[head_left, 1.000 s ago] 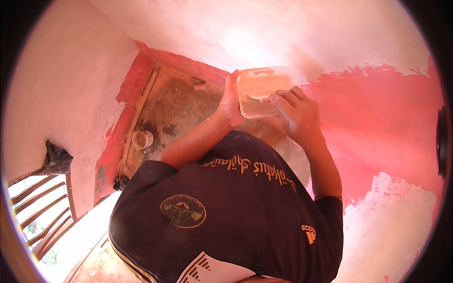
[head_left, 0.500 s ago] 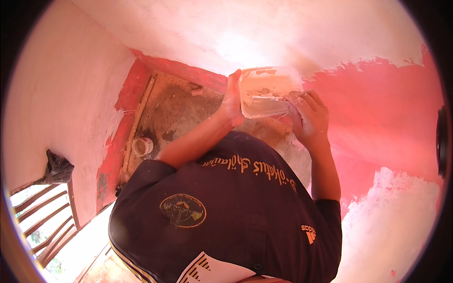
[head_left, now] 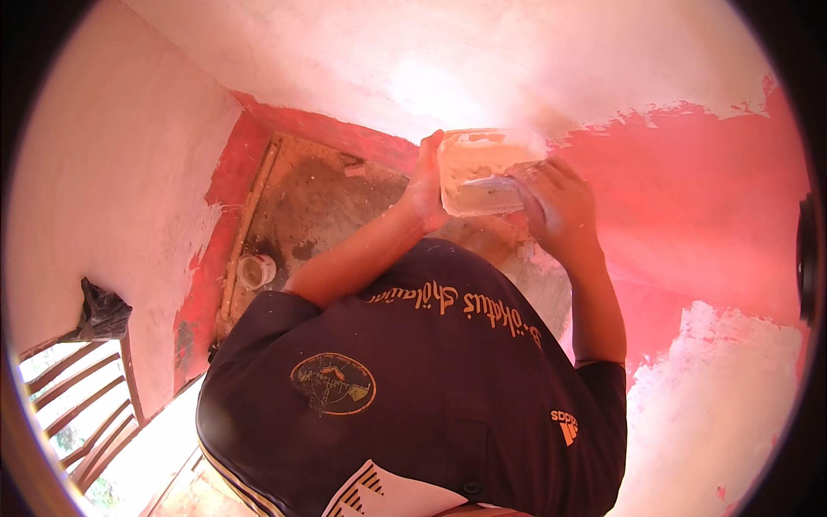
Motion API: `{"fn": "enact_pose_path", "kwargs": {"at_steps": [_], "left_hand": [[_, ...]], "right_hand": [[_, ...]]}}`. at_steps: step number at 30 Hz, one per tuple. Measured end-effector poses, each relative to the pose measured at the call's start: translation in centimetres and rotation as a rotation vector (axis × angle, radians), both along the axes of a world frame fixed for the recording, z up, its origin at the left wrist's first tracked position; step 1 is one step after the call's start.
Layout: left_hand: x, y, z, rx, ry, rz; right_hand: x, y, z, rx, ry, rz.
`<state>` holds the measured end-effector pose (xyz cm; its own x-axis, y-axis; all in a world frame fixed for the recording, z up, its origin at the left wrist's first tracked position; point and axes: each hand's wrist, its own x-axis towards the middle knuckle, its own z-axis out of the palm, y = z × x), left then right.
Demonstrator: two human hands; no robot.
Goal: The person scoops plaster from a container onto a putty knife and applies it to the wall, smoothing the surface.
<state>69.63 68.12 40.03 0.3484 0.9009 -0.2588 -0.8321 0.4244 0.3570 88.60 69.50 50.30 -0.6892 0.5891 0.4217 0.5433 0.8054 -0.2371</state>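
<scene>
My left hand (head_left: 426, 187) grips the left side of a clear rectangular plastic tub (head_left: 454, 203), with the thumb up along its edge. Pale, paste-like stuff (head_left: 482, 155) coats the inside of the tub. My right hand (head_left: 558, 202) is closed around a flat, thin-edged scraper (head_left: 491, 183) whose blade lies inside the tub, over the paste. Its handle is hidden by my fingers. Pale smears show on the right fingers.
White coating partly covers the red wall (head_left: 689, 189) on the right and the wall (head_left: 121, 181) on the left. A small white bucket (head_left: 256, 271) stands on the dirty floor (head_left: 323, 202). A black plastic bag (head_left: 105, 312) hangs above a barred window (head_left: 82, 388).
The scraper has tilted in the tub, so more of its blade face shows. My right hand has shifted slightly left; the left hand still holds the tub.
</scene>
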Motion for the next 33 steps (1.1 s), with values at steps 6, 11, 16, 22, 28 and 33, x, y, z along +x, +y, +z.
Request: {"fn": "enact_pose_path", "kwargs": {"at_steps": [6, 11, 16, 22, 28, 33], "left_hand": [[0.2, -0.1, -0.2, -0.020, -0.051, -0.011], [0.7, -0.5, -0.2, -0.033, -0.079, 0.027], [0.7, -0.5, -1.7, -0.032, -0.104, 0.050], [0.4, -0.1, -1.7, -0.051, -0.018, 0.068], [0.2, 0.3, -3.6, -0.172, 0.181, 0.079], [0.1, 0.3, -3.2, -0.163, 0.162, 0.073]], "right_hand": [[-0.6, 2.1, 0.1, 0.102, 0.068, -0.041], [-1.3, 1.8, -0.6, 0.080, 0.011, -0.035], [-1.6, 1.8, -0.8, 0.091, 0.095, -0.072], [-1.8, 1.9, -2.0, 0.057, 0.122, -0.114], [-2.1, 1.5, -3.0, -0.048, 0.138, -0.177], [-1.8, 1.6, -3.7, -0.054, 0.151, -0.192]]}}
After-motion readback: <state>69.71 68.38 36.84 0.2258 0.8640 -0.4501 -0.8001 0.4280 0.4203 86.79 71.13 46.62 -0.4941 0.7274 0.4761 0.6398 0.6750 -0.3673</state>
